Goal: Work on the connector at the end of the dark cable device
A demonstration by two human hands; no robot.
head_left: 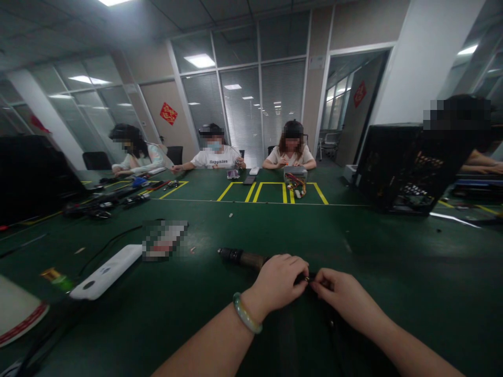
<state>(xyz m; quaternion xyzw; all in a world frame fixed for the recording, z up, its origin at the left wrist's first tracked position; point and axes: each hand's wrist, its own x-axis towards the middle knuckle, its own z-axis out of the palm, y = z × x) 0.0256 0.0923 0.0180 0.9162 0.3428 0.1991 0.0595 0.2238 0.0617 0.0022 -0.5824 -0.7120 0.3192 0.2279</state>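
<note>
An electric screwdriver [248,258], with a black collar and brownish body, lies on the green table and points left. My left hand [278,283] is closed round its rear end, which the fingers hide in part. Close beside it, almost touching, my right hand [338,290] pinches the end of a dark cable [330,320]. That cable runs down toward the table's near side. Between the fingertips of both hands a small metallic glint shows, too small to make out. A green bangle [245,314] is on my left wrist.
A white power strip [108,273] with a black cord lies at left, near a green-and-gold bottle [57,279] and a white cup [18,309]. A black computer case [396,170] stands at right. Several people sit beyond; a grey box [295,172] with coloured wires is on the table.
</note>
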